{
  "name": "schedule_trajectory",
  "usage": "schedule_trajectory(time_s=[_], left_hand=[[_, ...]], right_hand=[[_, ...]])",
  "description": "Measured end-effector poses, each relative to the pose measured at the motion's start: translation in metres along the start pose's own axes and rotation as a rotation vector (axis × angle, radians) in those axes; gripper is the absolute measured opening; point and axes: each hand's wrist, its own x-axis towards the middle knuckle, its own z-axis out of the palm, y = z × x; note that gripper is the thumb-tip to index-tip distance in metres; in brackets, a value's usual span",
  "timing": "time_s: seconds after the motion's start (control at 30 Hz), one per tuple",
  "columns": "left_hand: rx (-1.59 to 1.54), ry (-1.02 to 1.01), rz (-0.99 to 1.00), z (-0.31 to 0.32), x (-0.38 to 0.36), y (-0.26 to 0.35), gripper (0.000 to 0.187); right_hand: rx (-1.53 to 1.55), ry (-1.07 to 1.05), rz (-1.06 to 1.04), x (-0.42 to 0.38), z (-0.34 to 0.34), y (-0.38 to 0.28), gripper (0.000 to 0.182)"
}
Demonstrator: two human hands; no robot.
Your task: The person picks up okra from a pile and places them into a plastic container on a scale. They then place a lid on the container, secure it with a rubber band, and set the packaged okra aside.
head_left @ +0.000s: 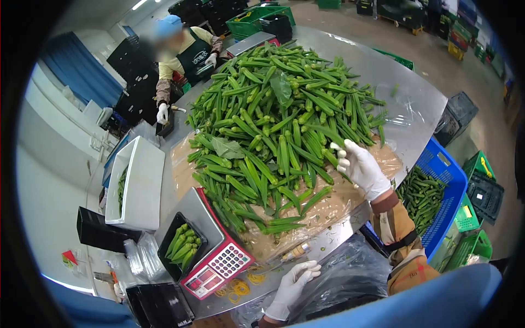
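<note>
My right hand (362, 170), in a white glove, is at the right front edge of a large heap of okra (273, 120). Its fingers are curled, and an okra pod (327, 133) runs from the heap to between thumb and fingertips. Low in the view, my left hand (295, 288), also gloved, hovers by the table's near edge above clear plastic sheeting (350, 268). Its fingers are loosely extended with nothing seen in them. A red scale (221, 268) stands to the left, bearing a black tray (203, 232) of okra pods (184, 246).
Across the table, a person in a blue cap (183, 52) works with gloved hands. A blue crate (445, 175) of okra stands at the right. To the left are a white bin (143, 186) and black trays (158, 306). Yellow rubber bands (238, 290) lie by the scale.
</note>
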Motion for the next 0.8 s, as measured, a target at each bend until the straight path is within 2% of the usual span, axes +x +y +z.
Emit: schedule_trajectory(time_s=[0.03, 0.17, 0.27, 0.33, 0.4, 0.43, 0.53, 0.6, 0.67, 0.73, 0.77, 0.8], left_hand=[[-0.004, -0.011, 0.021, 0.000, -0.002, 0.000, 0.039], [0.007, -0.024, 0.058, -0.006, -0.007, -0.009, 0.038], [0.003, -0.018, 0.106, -0.009, -0.007, -0.021, 0.037], [0.012, -0.017, 0.191, -0.014, -0.007, -0.036, 0.036], [-0.046, 0.012, 0.205, -0.010, -0.013, -0.037, 0.034], [-0.065, 0.011, 0.221, -0.010, -0.014, -0.040, 0.033], [-0.146, -0.003, 0.279, -0.010, -0.017, -0.050, 0.030], [-0.139, 0.008, 0.276, -0.018, -0.019, -0.052, 0.029], [-0.106, 0.020, 0.233, -0.015, -0.036, -0.040, 0.028], [-0.074, 0.055, 0.312, -0.021, -0.027, -0.057, 0.027], [-0.072, 0.061, 0.348, -0.026, -0.022, -0.066, 0.027], [-0.070, 0.066, 0.382, -0.030, -0.022, -0.069, 0.026]], right_hand=[[0.016, -0.082, 0.049, -0.006, 0.005, 0.000, 0.029], [0.076, -0.179, 0.150, -0.012, 0.028, 0.014, 0.029], [0.032, -0.143, 0.173, -0.012, 0.056, 0.038, 0.028], [-0.222, -0.106, 0.042, -0.013, 0.084, 0.068, 0.026], [-0.592, -0.273, -0.015, -0.021, 0.118, 0.096, 0.027], [-0.735, -0.268, 0.047, -0.022, 0.136, 0.112, 0.025], [-1.118, -0.565, -0.277, -0.034, 0.191, 0.160, 0.024], [-1.141, -0.713, -0.367, -0.030, 0.211, 0.201, 0.027], [-1.259, -0.853, -0.715, -0.029, 0.232, 0.229, 0.028], [-1.326, -0.953, -0.884, -0.027, 0.249, 0.256, 0.029], [-1.371, -1.006, -0.817, -0.025, 0.256, 0.266, 0.026], [-1.425, -1.044, -0.836, -0.027, 0.257, 0.274, 0.030]])
